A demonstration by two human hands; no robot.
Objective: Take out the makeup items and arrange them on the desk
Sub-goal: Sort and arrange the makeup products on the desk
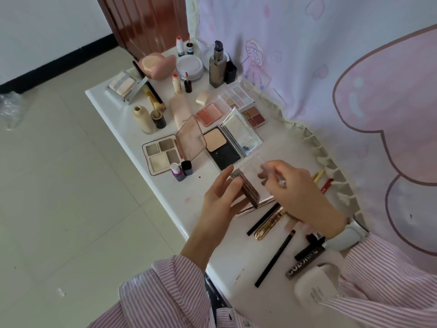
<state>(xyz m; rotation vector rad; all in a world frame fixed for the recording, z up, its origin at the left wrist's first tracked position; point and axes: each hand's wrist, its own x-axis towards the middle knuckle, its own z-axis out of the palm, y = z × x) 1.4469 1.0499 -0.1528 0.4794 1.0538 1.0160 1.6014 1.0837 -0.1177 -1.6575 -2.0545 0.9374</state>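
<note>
A white desk (pixel 132 129) stands on pale floor tiles (pixel 59 185), a pink cartoon curtain (pixel 331 67) beside it and a brown door (pixel 146 22) beyond.

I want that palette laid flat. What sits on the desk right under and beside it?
The palette, held up by both hands, stands over another flat case. A gold tube and black pencils lie just nearer. The desk to its left looks bare.

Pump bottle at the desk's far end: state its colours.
Head view: the pump bottle has a taupe-brown body and a dark grey pump.
</note>
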